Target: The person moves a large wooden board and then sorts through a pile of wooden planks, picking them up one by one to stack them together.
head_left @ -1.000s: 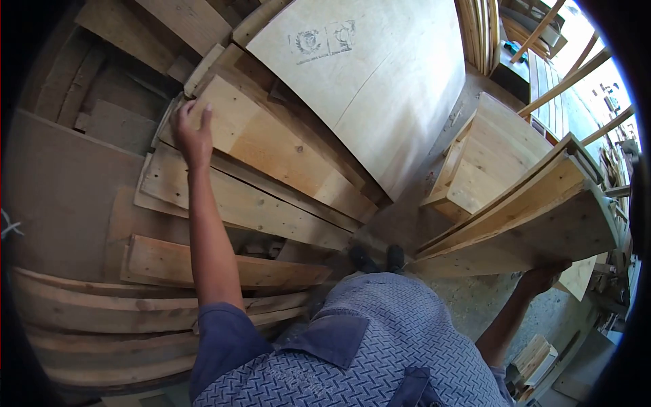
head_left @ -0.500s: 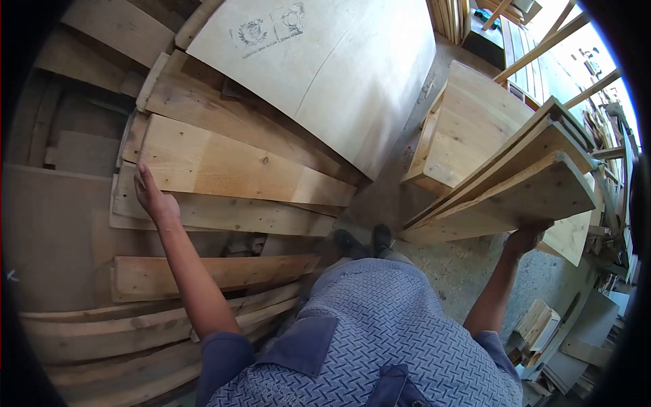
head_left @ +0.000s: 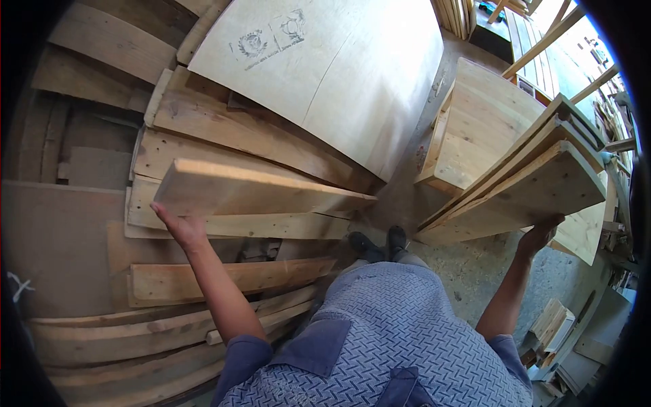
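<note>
My left hand (head_left: pixel 184 229) grips the near lower corner of a wooden plank (head_left: pixel 244 191), whose end is tipped up off the planks behind it. Most of its fingers are hidden by the wood. On the other side, my right hand (head_left: pixel 540 236) is closed on the lower edge of another wooden plank (head_left: pixel 522 186), the front one of several that lean together. The fingertips there are partly out of sight behind the wood. Both planks slant down toward the floor near my feet.
A large stamped plywood sheet (head_left: pixel 339 74) leans over more planks at the upper left. Beyond my feet stands a wooden box-like piece (head_left: pixel 488 115). Long boards (head_left: pixel 122 346) lie stacked at the lower left. Offcuts (head_left: pixel 553 322) lie at the lower right.
The plank at my left hand has tipped away from the stack toward me, its upper edge now raised. My right hand still holds its plank. The view has shifted slightly.
</note>
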Demonstrator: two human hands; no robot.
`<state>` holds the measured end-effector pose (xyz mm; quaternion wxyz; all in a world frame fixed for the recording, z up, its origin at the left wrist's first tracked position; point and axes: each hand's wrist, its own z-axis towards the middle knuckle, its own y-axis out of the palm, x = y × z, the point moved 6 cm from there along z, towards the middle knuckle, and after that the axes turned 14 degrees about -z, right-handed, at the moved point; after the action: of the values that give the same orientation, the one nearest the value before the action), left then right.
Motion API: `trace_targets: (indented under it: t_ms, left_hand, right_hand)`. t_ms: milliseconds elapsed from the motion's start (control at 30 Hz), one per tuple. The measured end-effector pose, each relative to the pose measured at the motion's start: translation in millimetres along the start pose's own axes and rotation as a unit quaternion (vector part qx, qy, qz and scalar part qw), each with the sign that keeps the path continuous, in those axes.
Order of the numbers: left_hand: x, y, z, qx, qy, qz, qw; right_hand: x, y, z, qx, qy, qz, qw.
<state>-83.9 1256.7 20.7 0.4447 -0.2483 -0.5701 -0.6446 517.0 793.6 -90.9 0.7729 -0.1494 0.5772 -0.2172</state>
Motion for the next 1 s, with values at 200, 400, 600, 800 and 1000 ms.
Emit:
trace_targets:
  t_ms: [200,400,600,800,1000]
  left_hand:
    - [5.3,7.9,-10.5,-0.291,-0.087,-0.163,0.939]
    - [9.1,14.3,-27.4,-0.33,-0.066,-0.163,0.927]
    - [9.9,18.0,-34.5,-0.315,-0.057,-0.174,0.931]
    - [9.7,36.7,-41.6,-0.383,-0.085,-0.208,0.896]
    - [4.6,72.6,-61.7,-0.516,-0.152,-0.261,0.801]
  right_hand:
    - [15.0,-1.0,5.1,-0.023,0.037,-0.023,0.999]
    - [10.1,-4.3,6.7,0.027,-0.006,-0.018,0.999]
    - [0.1,-4.6,6.4,0.009,-0.027,-0.103,0.994]
    - [-15.9,-12.1,-5.5,0.019,0.008,-0.182,0.983]
    - [-55.8,-21.3,-52.1,0.092,-0.241,-0.066,0.964]
